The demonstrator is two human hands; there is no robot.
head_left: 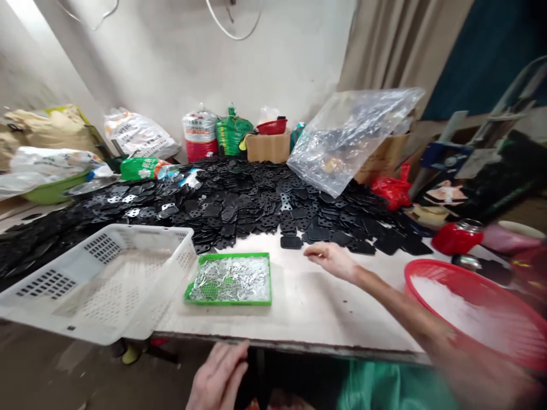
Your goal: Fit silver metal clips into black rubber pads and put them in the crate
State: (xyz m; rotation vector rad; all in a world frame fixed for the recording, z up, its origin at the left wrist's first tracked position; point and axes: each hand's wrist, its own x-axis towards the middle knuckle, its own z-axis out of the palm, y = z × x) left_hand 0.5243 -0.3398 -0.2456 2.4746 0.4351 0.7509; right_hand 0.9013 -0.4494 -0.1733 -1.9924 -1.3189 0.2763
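Observation:
My right hand (331, 261) reaches over the white tabletop (307, 302), its loosely spread fingers holding nothing. Its fingertips stop just short of a black perforated plate (291, 242) at the front of a large heap of similar black plates (252, 199). My left hand (220, 376) hangs below the table's front edge, fingers apart and empty. A green-rimmed tray (228, 279) of small silvery metal pieces lies left of my right hand. Beside it stands a white perforated plastic crate (102, 282).
A red basin (470, 307) holding white material sits at the right, next to a red lidded jar (459, 238). A clear plastic bag (350, 139), cardboard boxes and filled sacks stand behind the heap against the wall. A green bowl (53, 191) is at far left.

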